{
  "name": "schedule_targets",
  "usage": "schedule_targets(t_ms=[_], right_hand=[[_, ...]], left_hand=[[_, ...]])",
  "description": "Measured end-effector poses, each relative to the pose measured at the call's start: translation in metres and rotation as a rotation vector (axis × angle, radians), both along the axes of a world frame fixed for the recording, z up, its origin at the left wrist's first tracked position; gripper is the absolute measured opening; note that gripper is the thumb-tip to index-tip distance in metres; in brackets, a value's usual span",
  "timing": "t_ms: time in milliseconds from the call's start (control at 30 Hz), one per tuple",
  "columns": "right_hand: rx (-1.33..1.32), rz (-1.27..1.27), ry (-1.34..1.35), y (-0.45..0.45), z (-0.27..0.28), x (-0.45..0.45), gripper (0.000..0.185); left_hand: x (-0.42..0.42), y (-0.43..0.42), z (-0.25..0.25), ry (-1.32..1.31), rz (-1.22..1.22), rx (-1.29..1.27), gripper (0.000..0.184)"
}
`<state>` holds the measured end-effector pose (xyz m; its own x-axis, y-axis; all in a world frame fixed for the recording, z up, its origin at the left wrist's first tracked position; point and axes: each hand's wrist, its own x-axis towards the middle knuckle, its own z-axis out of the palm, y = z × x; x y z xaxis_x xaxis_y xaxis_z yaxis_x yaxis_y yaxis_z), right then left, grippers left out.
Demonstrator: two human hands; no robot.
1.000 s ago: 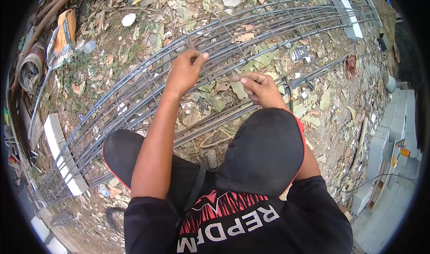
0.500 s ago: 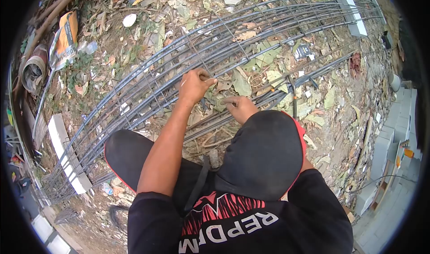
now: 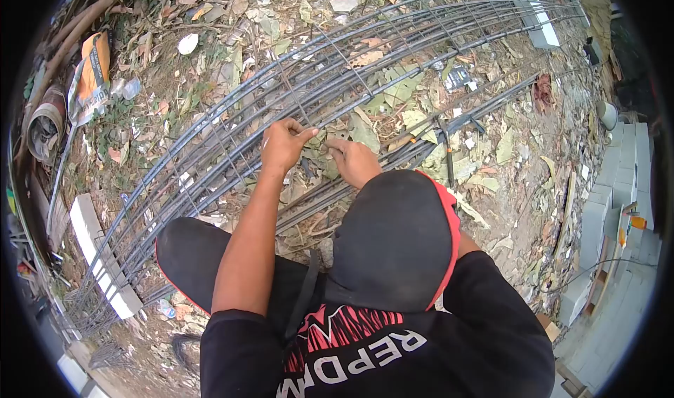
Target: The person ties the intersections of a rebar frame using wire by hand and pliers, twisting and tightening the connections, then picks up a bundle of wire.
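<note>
My left hand point(image 3: 282, 147) is at the near edge of a long cage of steel rebar point(image 3: 232, 152), its thumb and fingers drawn together in a pinch. To its right is my right hand point(image 3: 357, 162), just beyond my right knee, with its fingers curled and close to my left fingertips. Whatever either hand pinches is too small to make out. Beneath my hands, a few loose rebar rods point(image 3: 305, 203) run across the leaf-covered ground. A dark T-shaped tool point(image 3: 449, 158) lies to the right, near a piece with an orange-brown handle point(image 3: 401, 142).
White blocks prop the cage at its left end point(image 3: 105, 257) and right end point(image 3: 537, 15). Grey blocks point(image 3: 609, 187) stand along the right side. At far left are an orange-and-white sack point(image 3: 93, 75) and a round container point(image 3: 48, 128). Coiled wire point(image 3: 184, 352) sits at lower left.
The view has shifted slightly to the right. My right hand has moved forward and closer to my left hand, which stays at about the same spot on the cage.
</note>
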<state>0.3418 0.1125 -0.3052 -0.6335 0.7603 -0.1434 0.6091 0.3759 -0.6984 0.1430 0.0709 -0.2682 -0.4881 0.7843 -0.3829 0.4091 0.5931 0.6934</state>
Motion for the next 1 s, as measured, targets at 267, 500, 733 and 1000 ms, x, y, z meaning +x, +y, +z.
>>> schedule_targets(t_ms=[267, 500, 733, 1000], right_hand=[[-0.099, -0.11, 0.019, 0.01, 0.02, -0.031, 0.021], [-0.031, -0.099, 0.041, 0.01, 0.026, -0.03, 0.02], [-0.013, -0.021, 0.013, 0.014, 0.031, -0.029, 0.021], [0.432, 0.531, -0.183, 0.079, 0.067, -0.043, 0.014]], left_hand=[[-0.005, 0.0, -0.02, -0.125, 0.083, -0.023, 0.04], [-0.01, 0.006, -0.024, -0.471, 0.154, 0.053, 0.029], [-0.011, 0.01, -0.018, -0.466, 0.156, 0.075, 0.024], [-0.01, 0.008, -0.016, -0.345, 0.116, 0.029, 0.019]])
